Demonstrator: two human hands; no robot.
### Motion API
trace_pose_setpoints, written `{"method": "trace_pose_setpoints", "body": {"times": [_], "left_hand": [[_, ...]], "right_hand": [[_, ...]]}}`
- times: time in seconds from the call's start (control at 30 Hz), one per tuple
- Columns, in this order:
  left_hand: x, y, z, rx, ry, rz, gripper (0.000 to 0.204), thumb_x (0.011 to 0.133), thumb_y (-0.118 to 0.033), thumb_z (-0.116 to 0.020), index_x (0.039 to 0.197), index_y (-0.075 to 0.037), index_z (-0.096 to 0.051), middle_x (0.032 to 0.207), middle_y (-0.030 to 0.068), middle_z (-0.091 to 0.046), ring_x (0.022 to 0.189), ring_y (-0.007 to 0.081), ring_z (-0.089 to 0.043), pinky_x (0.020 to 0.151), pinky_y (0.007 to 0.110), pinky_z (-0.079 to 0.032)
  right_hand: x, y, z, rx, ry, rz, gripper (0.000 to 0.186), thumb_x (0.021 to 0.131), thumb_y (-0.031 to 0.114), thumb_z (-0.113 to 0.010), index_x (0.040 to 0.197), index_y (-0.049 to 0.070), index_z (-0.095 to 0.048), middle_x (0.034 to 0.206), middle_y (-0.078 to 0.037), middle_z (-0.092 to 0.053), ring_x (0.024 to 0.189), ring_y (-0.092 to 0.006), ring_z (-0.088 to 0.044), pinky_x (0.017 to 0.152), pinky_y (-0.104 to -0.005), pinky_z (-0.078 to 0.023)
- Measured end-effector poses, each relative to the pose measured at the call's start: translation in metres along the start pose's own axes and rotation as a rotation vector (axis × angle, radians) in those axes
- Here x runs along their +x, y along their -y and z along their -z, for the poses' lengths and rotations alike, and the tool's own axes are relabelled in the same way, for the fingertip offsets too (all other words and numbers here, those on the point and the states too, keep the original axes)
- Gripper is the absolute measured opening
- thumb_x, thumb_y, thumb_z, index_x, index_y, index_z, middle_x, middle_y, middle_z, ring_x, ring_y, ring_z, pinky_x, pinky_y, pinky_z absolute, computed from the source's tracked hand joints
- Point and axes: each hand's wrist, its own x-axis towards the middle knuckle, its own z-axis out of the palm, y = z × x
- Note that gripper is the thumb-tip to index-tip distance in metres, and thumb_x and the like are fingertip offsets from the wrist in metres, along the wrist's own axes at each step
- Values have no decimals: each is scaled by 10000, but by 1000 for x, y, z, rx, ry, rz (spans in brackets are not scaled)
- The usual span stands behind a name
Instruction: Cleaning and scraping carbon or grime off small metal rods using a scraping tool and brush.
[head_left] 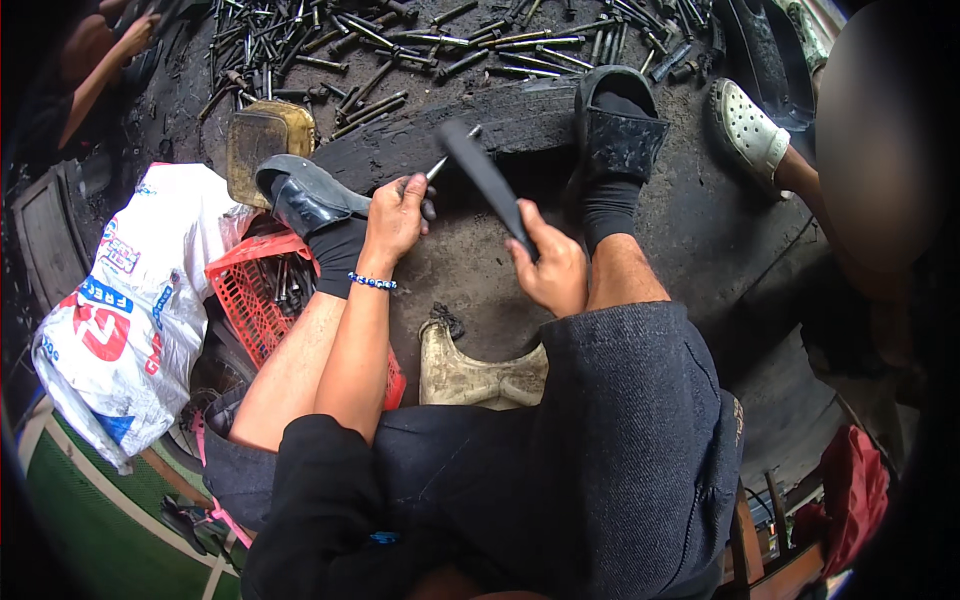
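Observation:
My left hand (pixel 400 215), with a blue-beaded bracelet at the wrist, is closed on a thin silvery metal rod (pixel 438 168), which points up and right, possibly a bolt. My right hand (pixel 548 262) is wrapped round a dark flat bar (pixel 478 170), motion-blurred at its upper end, which crosses just right of the rod. Below my hands sits a worn cream plastic object (pixel 480 382) between my legs. A dark, charred-looking beam (pixel 370 150) lies beyond them, between my black-sandaled feet (pixel 615 135).
Many scattered bolts (pixel 420 40) lie beyond the beam. At left are a yellow container (pixel 270 145), red crate (pixel 240 275) with metal pieces and white sack (pixel 135 310). Another person's arms (pixel 105 80) show top left; someone's white clog (pixel 745 130) is at right.

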Motion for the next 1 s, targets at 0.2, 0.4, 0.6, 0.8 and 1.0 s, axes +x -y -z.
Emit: {"method": "trace_pose_setpoints", "body": {"times": [0.2, 0.4, 0.6, 0.8, 1.0], "left_hand": [[0, 5, 0, -321, 52, 119, 448, 983, -407, -461, 778, -23, -567, 578, 15, -475, 459, 86, -408, 417, 235, -342], [-1, 8, 7, -698, 185, 395, 433, 984, -430, -440, 800, -51, -543, 588, 22, -451, 443, 106, -378, 420, 247, -295], [0, 13, 7, -769, 177, 453, 401, 984, -425, -440, 809, -74, -526, 618, 27, -465, 448, 106, -380, 426, 246, -277], [1, 19, 10, -802, 267, 458, 397, 983, -434, -433, 823, -80, -513, 603, 6, -444, 439, 87, -359, 421, 239, -255], [6, 13, 15, -964, 375, 628, 415, 978, -469, -392, 844, -91, -498, 554, -38, -365, 413, 76, -273, 409, 240, -206]], "right_hand": [[11, -5, 0, 77, 32, -165, 548, 764, 154, -701, 1283, 122, -529, 748, -146, -632, 645, -329, -638, 593, -404, -506], [10, -7, 4, 21, 101, -56, 548, 770, 165, -693, 1290, 146, -522, 765, -145, -639, 672, -339, -646, 613, -417, -512], [11, -6, 4, -59, 103, 17, 545, 767, 190, -695, 1283, 151, -524, 757, -136, -636, 660, -351, -640, 589, -439, -506], [11, 0, -2, -46, 47, -40, 502, 781, 202, -684, 1258, 166, -532, 745, -132, -627, 665, -349, -632, 588, -434, -499], [7, 7, 6, -176, 135, -8, 534, 752, 176, -699, 1260, 212, -538, 699, -105, -599, 587, -330, -621, 546, -443, -504]]}}
